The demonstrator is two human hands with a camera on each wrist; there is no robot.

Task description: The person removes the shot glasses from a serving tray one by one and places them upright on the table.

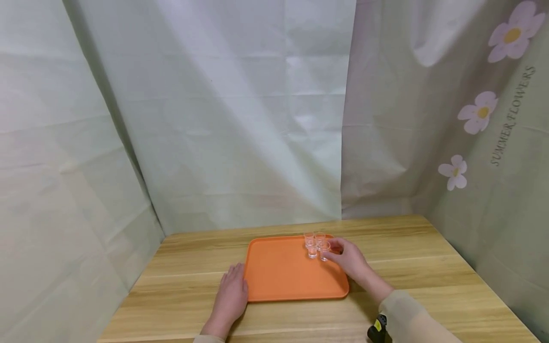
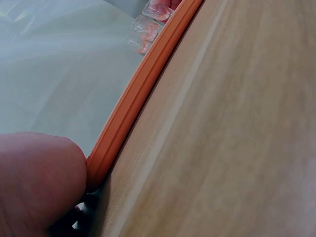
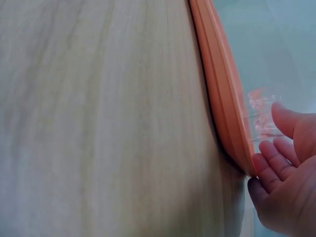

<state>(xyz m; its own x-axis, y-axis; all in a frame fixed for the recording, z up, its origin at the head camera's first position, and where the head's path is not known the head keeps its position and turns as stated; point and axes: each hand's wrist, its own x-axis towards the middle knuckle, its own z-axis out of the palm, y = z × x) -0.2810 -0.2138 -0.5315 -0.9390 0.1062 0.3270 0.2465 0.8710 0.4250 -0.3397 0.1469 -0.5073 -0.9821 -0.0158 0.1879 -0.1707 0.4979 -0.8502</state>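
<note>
An orange rectangular tray point(image 1: 279, 274) lies flat on the wooden table. Several small clear shot glasses point(image 1: 312, 251) stand upright close together in its far right corner. My right hand point(image 1: 349, 261) reaches over the tray's right edge and pinches the nearest right shot glass point(image 1: 324, 253) between thumb and fingers. In the right wrist view, the thumb is beside a clear glass point(image 3: 266, 124), partly hidden by the hand. My left hand point(image 1: 233, 291) rests against the tray's left edge, fingers extended; the left wrist view shows its rounded near part point(image 2: 42, 180) touching the tray rim point(image 2: 138, 94).
The wooden table point(image 1: 188, 281) reaches back to pale hanging cloth point(image 1: 240, 119), which also encloses both sides. Printed flowers point(image 1: 478, 113) mark the right cloth. A small black and yellow object point(image 1: 377, 327) sits by the right sleeve.
</note>
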